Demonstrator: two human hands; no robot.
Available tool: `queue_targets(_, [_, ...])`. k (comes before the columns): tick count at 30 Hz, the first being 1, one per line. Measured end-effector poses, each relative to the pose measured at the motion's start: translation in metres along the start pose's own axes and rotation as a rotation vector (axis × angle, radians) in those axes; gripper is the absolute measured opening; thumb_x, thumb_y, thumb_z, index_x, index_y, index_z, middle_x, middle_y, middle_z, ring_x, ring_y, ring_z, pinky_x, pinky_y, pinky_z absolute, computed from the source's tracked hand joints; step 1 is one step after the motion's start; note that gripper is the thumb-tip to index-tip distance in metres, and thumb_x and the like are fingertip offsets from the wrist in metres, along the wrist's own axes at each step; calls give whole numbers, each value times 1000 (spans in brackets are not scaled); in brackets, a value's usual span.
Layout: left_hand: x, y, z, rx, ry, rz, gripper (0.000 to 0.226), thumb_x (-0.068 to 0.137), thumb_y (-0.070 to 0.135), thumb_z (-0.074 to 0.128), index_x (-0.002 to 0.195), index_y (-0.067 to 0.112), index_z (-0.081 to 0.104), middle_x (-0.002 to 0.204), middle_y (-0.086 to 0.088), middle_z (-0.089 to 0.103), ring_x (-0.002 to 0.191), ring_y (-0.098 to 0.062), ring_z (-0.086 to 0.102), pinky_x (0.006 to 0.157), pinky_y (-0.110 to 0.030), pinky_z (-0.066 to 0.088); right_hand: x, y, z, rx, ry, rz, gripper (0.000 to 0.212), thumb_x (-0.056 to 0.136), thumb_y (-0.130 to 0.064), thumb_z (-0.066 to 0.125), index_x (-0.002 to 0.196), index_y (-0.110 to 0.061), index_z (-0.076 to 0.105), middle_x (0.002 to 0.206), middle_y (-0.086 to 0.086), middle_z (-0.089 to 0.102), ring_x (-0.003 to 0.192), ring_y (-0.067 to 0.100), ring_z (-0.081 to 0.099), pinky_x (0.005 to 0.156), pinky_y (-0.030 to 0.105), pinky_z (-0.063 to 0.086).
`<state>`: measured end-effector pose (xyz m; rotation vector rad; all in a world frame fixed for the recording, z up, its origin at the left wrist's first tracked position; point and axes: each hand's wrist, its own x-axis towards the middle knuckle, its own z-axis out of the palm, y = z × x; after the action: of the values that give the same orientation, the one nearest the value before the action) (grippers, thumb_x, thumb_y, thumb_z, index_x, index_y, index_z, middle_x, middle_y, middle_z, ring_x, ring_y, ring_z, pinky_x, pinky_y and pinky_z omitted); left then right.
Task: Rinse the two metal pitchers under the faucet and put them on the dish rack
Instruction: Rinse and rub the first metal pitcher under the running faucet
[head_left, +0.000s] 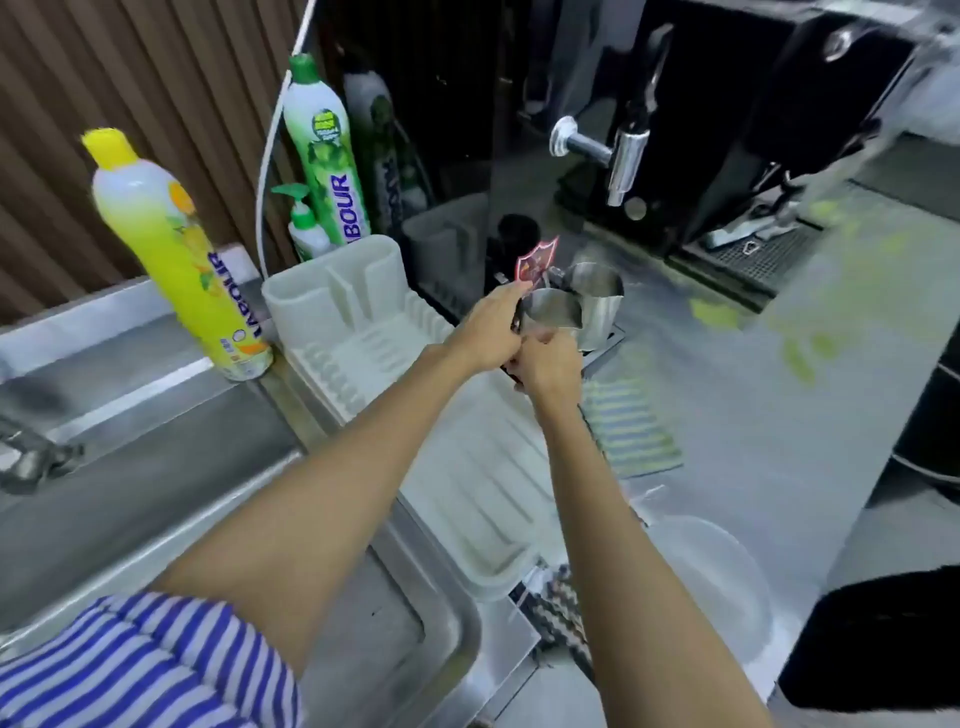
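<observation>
Two metal pitchers stand close together on the steel counter, just beyond the far end of the white dish rack (415, 415). The nearer pitcher (553, 310) has my left hand (491, 332) curled round its left side at the handle. My right hand (548, 364) grips it low at the front. Behind it to the right sits the larger pitcher (597, 291), touched by neither hand. The sink basin (156, 467) lies to the left, with the faucet (31, 457) at the left edge.
A yellow soap bottle (176, 249), a green one (327, 156) and a small pump bottle (304, 223) line the wall behind the rack. An espresso machine (675, 130) looms at the back. A striped cloth (628, 431) and a clear plastic lid (711, 587) lie on the counter.
</observation>
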<state>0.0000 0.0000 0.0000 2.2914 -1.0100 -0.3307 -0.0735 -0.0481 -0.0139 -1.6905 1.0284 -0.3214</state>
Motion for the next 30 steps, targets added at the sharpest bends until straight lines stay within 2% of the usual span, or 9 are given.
queue_targets(3, [18, -7, 5, 157, -185, -4, 78, 91, 11, 54, 151, 9, 5, 159, -7, 10, 147, -23, 9, 118, -34, 15, 6, 6, -5, 116, -96, 44, 20, 80, -15, 45, 89, -11, 63, 83, 9, 68, 68, 20, 64, 64, 35, 56])
queue_targets(6, [24, -7, 10, 377, -176, 21, 80, 87, 17, 58, 150, 8, 9, 156, -10, 18, 146, -24, 13, 116, -37, 20, 10, 14, -8, 221, -163, 73, 27, 90, -8, 39, 107, -12, 61, 79, 6, 64, 57, 12, 54, 50, 24, 46])
queue_targets(11, [18, -2, 12, 337, -17, -45, 53, 84, 7, 58, 134, 6, 43, 130, -14, 36, 124, -29, 37, 94, -39, 44, 10, 18, -9, 455, -263, 187, 33, 94, -16, 41, 123, -16, 57, 95, 2, 61, 74, 10, 55, 56, 23, 50])
queue_targets(16, [11, -9, 9, 210, -149, -21, 31, 85, -4, 53, 117, -3, 53, 157, -12, 13, 146, -20, 17, 106, -26, 31, 10, 13, -6, 545, -377, 255, 30, 98, -30, 41, 122, -20, 56, 117, 3, 56, 102, 16, 55, 68, 29, 54])
queue_targets(18, [12, -11, 7, 160, -172, -15, 28, 84, -8, 52, 112, -3, 50, 154, -14, 23, 145, -20, 18, 100, -23, 29, 8, 12, -3, 537, -377, 265, 29, 98, -28, 39, 120, -20, 55, 121, 4, 55, 102, 17, 54, 69, 29, 53])
queue_targets(21, [21, -15, 6, 120, -124, 5, 54, 78, -9, 56, 126, 8, 37, 137, -13, 40, 118, -28, 47, 85, -33, 42, 9, 12, -1, 559, -374, 261, 41, 99, -23, 33, 139, -24, 42, 128, 6, 54, 103, 18, 52, 71, 28, 52])
queue_targets(23, [27, -15, 3, 148, -147, -18, 85, 77, -8, 58, 146, 16, 16, 147, -9, 33, 120, -29, 48, 89, -42, 47, 9, 11, 0, 580, -385, 256, 44, 99, -20, 30, 143, -24, 35, 122, 6, 54, 100, 17, 52, 73, 28, 51])
queue_targets(25, [31, -11, 0, 234, -149, -20, 90, 80, -6, 57, 150, 20, 7, 147, -8, 31, 117, -29, 51, 80, -40, 49, 9, 10, 1, 575, -412, 252, 46, 99, -17, 30, 145, -27, 31, 114, 4, 54, 89, 14, 52, 67, 25, 48])
queue_targets(30, [33, 0, -1, 572, -60, 32, 42, 90, 11, 53, 131, 10, 48, 129, -11, 35, 109, -25, 45, 76, -35, 39, 12, 15, 7, 616, -448, 228, 52, 97, -14, 35, 144, -35, 29, 91, -2, 49, 72, 12, 44, 60, 25, 42])
